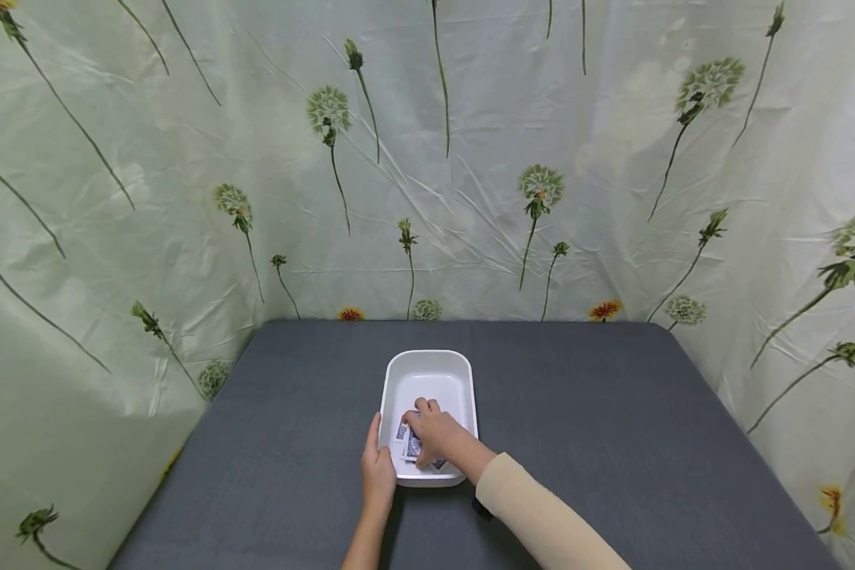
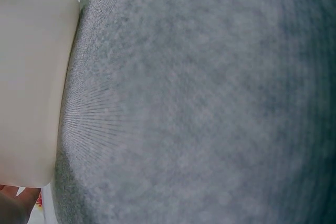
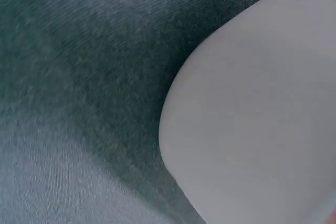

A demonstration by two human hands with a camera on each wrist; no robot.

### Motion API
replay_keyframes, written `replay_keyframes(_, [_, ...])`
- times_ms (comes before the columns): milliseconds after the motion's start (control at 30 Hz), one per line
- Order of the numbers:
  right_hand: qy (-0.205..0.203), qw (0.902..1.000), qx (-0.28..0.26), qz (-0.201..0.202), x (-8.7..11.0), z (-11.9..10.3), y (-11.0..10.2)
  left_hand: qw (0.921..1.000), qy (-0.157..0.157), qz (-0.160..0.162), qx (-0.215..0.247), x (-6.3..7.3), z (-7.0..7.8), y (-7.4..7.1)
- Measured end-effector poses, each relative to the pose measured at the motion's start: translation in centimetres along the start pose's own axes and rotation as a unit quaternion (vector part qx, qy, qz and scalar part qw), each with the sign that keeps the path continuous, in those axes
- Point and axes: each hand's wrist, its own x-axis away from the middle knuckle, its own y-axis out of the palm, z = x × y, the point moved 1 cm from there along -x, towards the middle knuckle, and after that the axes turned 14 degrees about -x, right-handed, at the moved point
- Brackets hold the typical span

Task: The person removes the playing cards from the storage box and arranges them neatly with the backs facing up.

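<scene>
A white rectangular tray (image 1: 427,360) with rounded corners lies on the dark table. My left hand (image 1: 379,475) holds its left side, the thumb by the rim and a finger stretched along the outer wall. Inside the near half are several playing cards (image 1: 413,447) with blue patterned backs, loosely overlapping. Over them my right hand (image 1: 438,434) bends its fingers and thumb round some cards, and hides part of the pile. The left wrist view shows the tray's outer wall (image 2: 34,77) with fingertips at its lower end. In the right wrist view the tray wall (image 3: 252,108) hides the cards.
Grey-blue cloth covers the table (image 1: 577,412) around the tray. Behind and at both sides hangs a pale curtain (image 1: 470,198) printed with dandelions. A small black object (image 1: 481,508) shows under the right sleeve.
</scene>
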Motion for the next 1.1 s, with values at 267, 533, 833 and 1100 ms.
replay_keyframes(267, [-0.072,0.9954,-0.058,0.025,1.5,1.1,-3.8,0.9998,0.007,0.007,-0.017,-0.2,-0.1,0.1])
replay_keyframes(533, [-0.052,0.9881,-0.137,0.046,5.0,4.6,-7.3,0.9992,-0.011,0.017,0.034,0.0,0.0,0.1])
replay_keyframes(833, [-0.003,0.9859,-0.157,0.059,9.4,9.0,-7.2,0.9966,-0.021,0.016,0.078,-0.3,-0.2,0.1])
replay_keyframes(1100, [0.033,0.9843,-0.173,0.007,11.0,11.5,-4.3,0.997,-0.011,0.012,0.076,-0.6,-0.3,0.3])
